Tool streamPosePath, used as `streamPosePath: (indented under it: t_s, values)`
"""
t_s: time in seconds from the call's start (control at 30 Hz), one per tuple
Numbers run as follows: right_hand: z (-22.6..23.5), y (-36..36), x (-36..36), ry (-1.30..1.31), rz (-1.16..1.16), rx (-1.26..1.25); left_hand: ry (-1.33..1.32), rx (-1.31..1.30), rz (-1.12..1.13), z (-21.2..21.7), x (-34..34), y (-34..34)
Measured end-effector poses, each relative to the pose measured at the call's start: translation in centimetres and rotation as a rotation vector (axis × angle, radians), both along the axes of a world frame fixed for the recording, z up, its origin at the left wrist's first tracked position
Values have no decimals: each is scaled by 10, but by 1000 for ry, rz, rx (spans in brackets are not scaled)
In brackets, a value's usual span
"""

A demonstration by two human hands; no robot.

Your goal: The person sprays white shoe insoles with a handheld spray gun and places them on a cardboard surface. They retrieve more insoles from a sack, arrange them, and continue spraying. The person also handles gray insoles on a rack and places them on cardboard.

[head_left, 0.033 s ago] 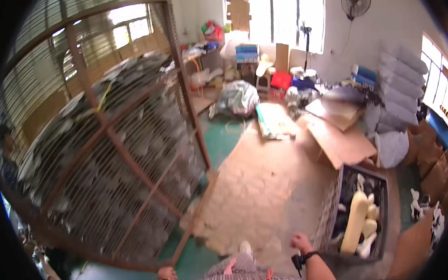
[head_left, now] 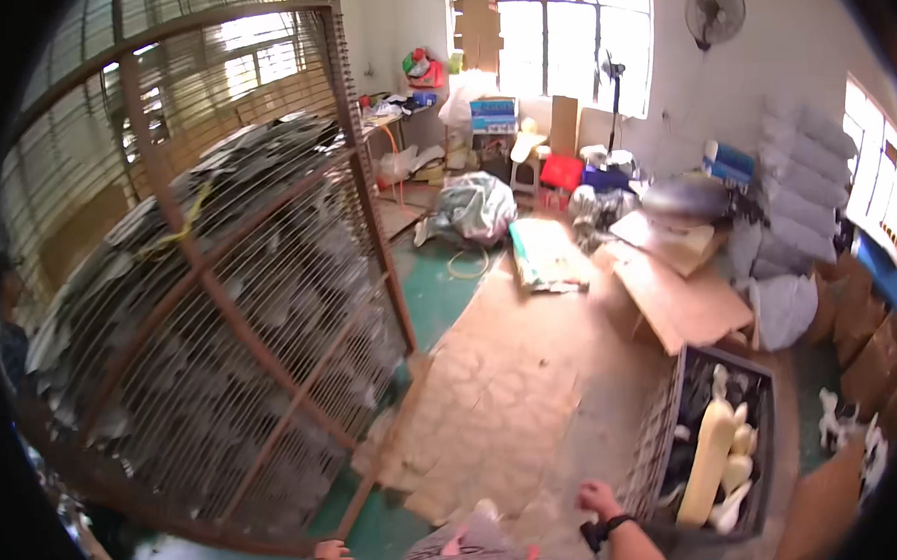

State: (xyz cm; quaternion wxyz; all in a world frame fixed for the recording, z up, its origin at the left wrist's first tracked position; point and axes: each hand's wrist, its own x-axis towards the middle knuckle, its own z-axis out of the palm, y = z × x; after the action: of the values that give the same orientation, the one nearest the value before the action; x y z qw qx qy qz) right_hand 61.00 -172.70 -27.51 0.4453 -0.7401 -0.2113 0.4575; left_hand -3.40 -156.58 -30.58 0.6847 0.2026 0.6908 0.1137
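My left hand (head_left: 330, 554), with a dark band at its wrist, is low in the picture beside the lower corner of a rust-brown metal mesh frame (head_left: 208, 275). Its fingers are curled in; nothing shows in them, and whether it touches the frame is unclear. My right hand (head_left: 597, 498) hangs in front of my body, loosely closed on nothing, a black band on its wrist. Near it on the right stands a dark crate (head_left: 773, 436) holding long cream-coloured pieces (head_left: 709, 459), smaller white and cream ones, and black items.
Behind the mesh lies a tall pile of grey sheets (head_left: 263, 388). Flattened cardboard (head_left: 492, 368) covers the green floor ahead. Further off are a green-and-white flat stack (head_left: 550, 256), a bundled sack (head_left: 475, 207), loose cardboard (head_left: 679, 295) and stacked white sacks (head_left: 799, 180).
The view has shifted slightly, so the floor items and crate sit a little lower in the picture. Both hands stay in nearly the same places, with the same loose curl.
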Motion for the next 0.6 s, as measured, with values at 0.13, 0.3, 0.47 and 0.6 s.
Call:
streamPosePath:
  t_s: [0.13,0.3,0.47,0.6]
  values:
    - [-4,29,78,261,-149,-338,122,368,-150,29,169,122]
    - [-75,73,209,-947,820,-40,52,408,-23,99,339,337]
    - [-77,238,338,-884,897,-369,199,431,-140,58,423,500]
    - [-29,514,424,-193,141,-304,232,217,-131,78,486,571]
